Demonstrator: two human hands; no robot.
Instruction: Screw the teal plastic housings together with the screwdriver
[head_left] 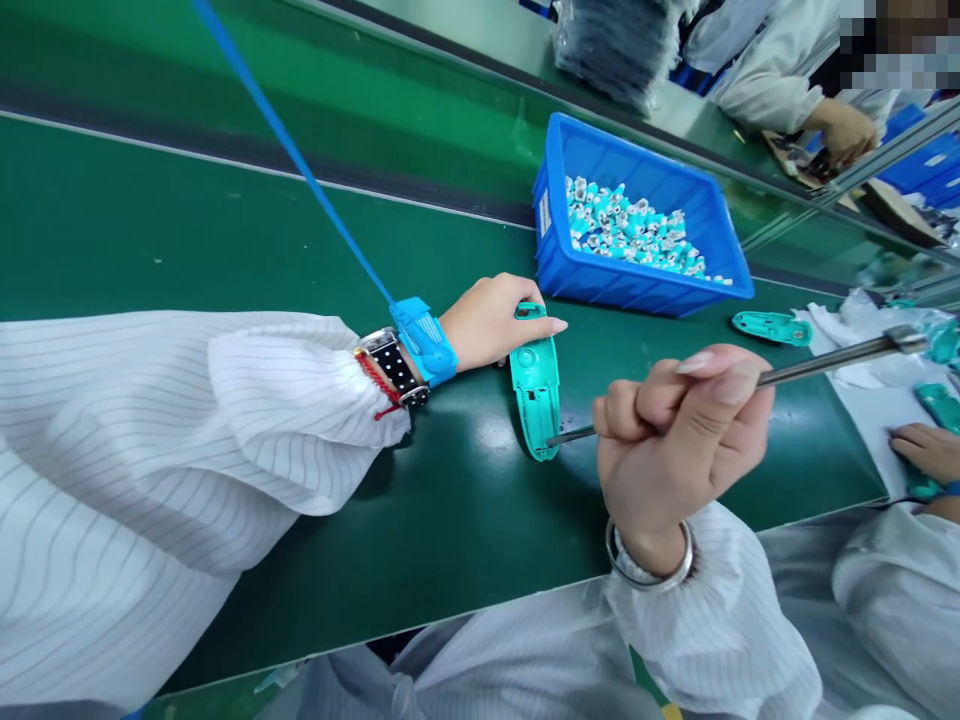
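A teal plastic housing half [537, 385] lies on the green work surface, its hollow inner side facing up. My left hand [491, 320] grips its far end, the thumb lying across the opening there. Closed in a fist, my right hand [679, 440] holds a slim metal rod tool [829, 362] with a thicker, bent head at the upper right. The thin end of the tool comes out below the fist and meets the near end of the housing; whether it presses on it I cannot tell.
A blue bin [637, 275] with many small teal-and-white parts stands behind the housing. Another teal housing half [772, 327] lies to the right, beside white sheets [855, 420]. A co-worker's hand [930, 450] rests at the right edge. A blue cord [300, 160] runs from my left wristband.
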